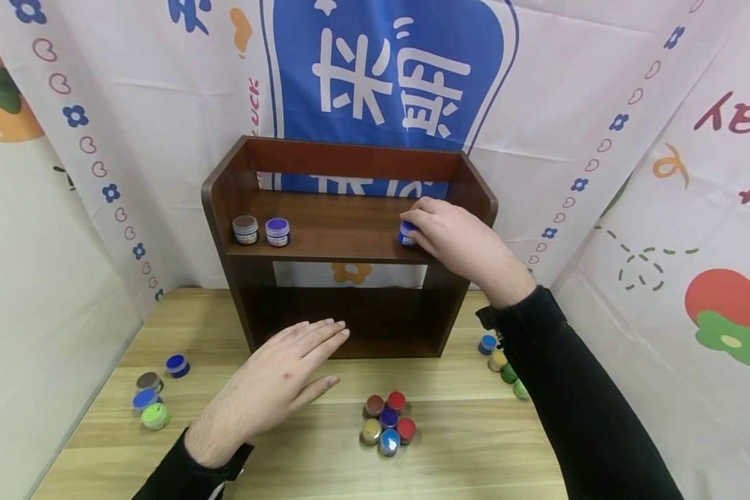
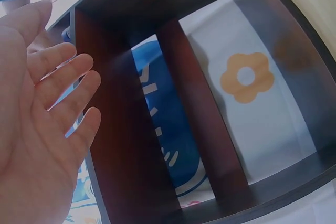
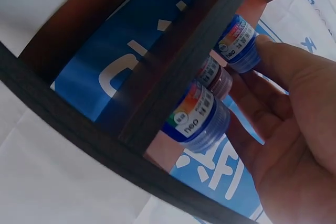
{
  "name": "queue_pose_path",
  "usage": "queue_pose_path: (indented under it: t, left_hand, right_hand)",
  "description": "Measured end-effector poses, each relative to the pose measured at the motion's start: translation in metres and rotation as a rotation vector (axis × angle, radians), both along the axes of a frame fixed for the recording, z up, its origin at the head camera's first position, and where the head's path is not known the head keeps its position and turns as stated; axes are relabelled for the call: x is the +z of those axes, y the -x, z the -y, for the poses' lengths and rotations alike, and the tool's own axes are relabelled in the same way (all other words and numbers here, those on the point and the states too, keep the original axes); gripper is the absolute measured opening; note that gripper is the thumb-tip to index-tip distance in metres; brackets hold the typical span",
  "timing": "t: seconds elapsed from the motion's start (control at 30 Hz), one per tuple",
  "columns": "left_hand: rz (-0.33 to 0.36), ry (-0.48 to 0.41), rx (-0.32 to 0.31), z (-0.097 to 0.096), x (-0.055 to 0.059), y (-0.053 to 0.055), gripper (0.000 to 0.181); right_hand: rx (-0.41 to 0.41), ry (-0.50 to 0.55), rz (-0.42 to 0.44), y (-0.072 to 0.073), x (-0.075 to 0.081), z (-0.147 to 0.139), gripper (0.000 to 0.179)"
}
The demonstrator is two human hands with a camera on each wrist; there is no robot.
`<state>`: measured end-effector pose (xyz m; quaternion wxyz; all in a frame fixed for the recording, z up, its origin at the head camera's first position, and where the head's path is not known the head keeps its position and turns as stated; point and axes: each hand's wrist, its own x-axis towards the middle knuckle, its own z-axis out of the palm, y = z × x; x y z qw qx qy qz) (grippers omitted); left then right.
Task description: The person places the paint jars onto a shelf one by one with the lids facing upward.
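Observation:
On the upper shelf of a dark brown wooden rack [image 1: 350, 229], my right hand [image 1: 453, 239] pinches a small blue paint jar [image 3: 239, 45] between thumb and fingers. Beside it in the right wrist view stand a dark red jar [image 3: 215, 76] and another blue jar [image 3: 199, 116]; my hand hides both from the head view. At that shelf's left end are a grey-brown-lidded jar [image 1: 246, 229] and a purple-blue-lidded jar [image 1: 278, 232]. My left hand [image 1: 287, 371] holds nothing, its fingers extended in front of the lower compartment, palm showing in the left wrist view.
On the light wooden table [image 1: 275, 465], several paint jars cluster at centre front, among them a light blue one [image 1: 389, 442]. More stand at the left, including a lime green jar [image 1: 155, 416], and at the right, including a blue jar [image 1: 487, 344]. Printed cloth [image 1: 181, 180] hangs behind.

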<state>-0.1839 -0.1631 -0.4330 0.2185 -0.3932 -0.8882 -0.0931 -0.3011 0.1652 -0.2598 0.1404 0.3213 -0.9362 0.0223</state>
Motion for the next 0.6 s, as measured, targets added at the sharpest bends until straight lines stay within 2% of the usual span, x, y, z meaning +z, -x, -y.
queue_pose_path:
  t: [0.6]
  left_hand:
    - [0.011,-0.002,0.005,0.0,-0.003,0.002,0.073]
  right_hand:
    - [-0.118,-0.046,0.014,0.01,-0.005,0.004,0.043]
